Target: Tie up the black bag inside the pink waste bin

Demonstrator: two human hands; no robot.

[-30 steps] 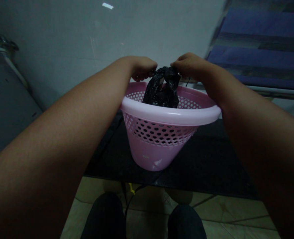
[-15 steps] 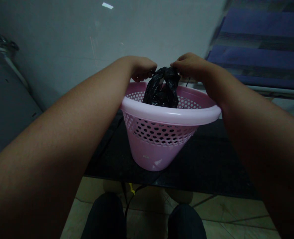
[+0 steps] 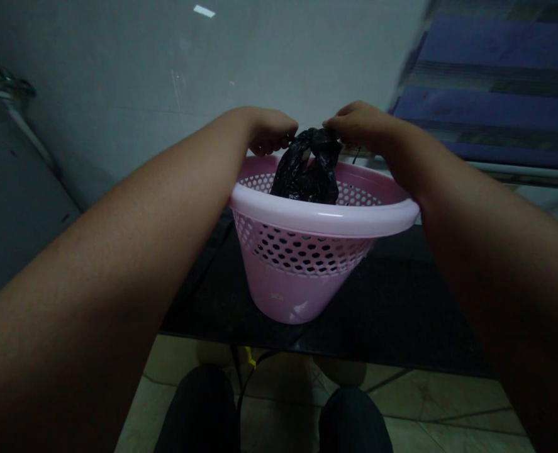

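Note:
A pink plastic basket (image 3: 297, 277) with a band of holes below its rim stands upright on a black table. Inside it is a black plastic bag (image 3: 304, 173), its gathered top rising above the basket's rim. My left hand (image 3: 273, 131) is closed on the left side of the bag's top. From the right, my right hand (image 3: 357, 124) pinches the other side of that top. Both forearms reach around the basket, close against its rim. The bag's lower part is hidden by the basket's front wall.
The black table (image 3: 401, 302) has its near edge just before my knees. A pale wall (image 3: 141, 75) rises behind. Purple-striped fabric (image 3: 496, 113) is at the far right, and a metal fitting (image 3: 14, 88) is at the far left. A dark cord (image 3: 243, 390) hangs below the table.

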